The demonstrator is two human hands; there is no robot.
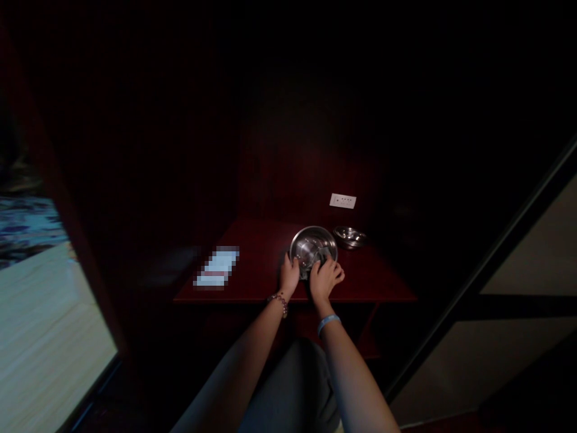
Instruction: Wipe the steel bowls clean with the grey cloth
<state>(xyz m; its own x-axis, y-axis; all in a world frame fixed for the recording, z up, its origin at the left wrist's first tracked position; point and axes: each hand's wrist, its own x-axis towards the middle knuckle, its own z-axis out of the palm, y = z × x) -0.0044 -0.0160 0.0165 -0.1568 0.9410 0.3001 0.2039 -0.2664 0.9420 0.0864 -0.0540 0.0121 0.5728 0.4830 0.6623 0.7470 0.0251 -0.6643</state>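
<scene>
A shiny metal bowl [311,245] is tilted with its opening toward me, over the dark red shelf [261,240]. My left hand [289,278] is closed on its lower left rim, thumb in front. At the lower right of the bowl, my right hand [325,279] has its fingers bent over a grey, cloth-like piece [324,253] lying against the inside. More of this dark grey material shows between my hands at the rim. How firmly the right fingers pinch it is partly hidden.
Further back on the right, a small stack of metal bowls [350,237] rests on the shelf. A blurred-out, pale rectangular object [217,267] lies at the left. A white socket plate [343,201] is on the back wall. Dark panels rise on both sides.
</scene>
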